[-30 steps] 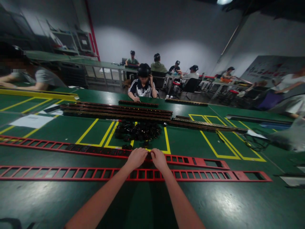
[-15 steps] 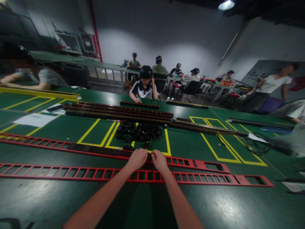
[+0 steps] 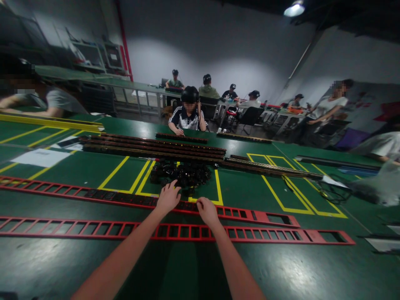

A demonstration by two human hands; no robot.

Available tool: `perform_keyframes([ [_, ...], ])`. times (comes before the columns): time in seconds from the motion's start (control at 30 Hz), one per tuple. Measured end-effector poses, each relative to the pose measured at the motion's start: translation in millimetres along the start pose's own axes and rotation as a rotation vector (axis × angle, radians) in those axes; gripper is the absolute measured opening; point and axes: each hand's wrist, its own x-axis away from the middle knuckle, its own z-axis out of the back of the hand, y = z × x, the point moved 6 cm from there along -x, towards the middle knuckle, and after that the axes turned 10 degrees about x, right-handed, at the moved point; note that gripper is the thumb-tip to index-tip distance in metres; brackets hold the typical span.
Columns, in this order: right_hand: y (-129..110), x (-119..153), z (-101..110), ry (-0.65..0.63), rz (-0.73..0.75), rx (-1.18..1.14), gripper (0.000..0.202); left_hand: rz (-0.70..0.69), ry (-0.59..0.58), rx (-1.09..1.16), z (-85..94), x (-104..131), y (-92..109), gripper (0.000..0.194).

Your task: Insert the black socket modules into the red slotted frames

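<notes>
Farther red frame [image 3: 261, 216] beneath left hand [image 3: 169, 197], open, and right hand [image 3: 206, 210], curled, grip unclear.

Beyond the left grip [image 3: 168, 197], a black heap [image 3: 184, 173] blocks the way; right of the right grip [image 3: 206, 208], bare surface [image 3: 243, 187] lies beyond the red frame [image 3: 265, 217].

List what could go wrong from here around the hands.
- The left hand is at the near edge of the loose pile of glossy black parts; a brush could scatter some.
- The right hand is at the farther long red slotted frame; a bump might unseat the flat black pieces in its slots.
- Both forearms cross above the nearer red slotted frame; dipping could shift it.
</notes>
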Motion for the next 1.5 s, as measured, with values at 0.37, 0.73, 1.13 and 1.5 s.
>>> perform_keyframes([
  [0.37,0,1,-1,-0.011,0.008,0.015,0.019,0.127,0.156,-0.072,12.9,11,4,0.037],
  [0.73,-1,2,-1,-0.028,0.002,0.030,0.019,0.081,0.091,-0.059,7.7,8,4,0.025],
  [1.13,-2,2,0,-0.037,0.000,0.010,0.019,0.058,0.092,0.022,4.9,6,0,0.014],
  [1.5,-3,2,1,-0.027,0.000,0.005,0.019,0.063,0.076,0.060,0.8,7,-4,0.027],
])
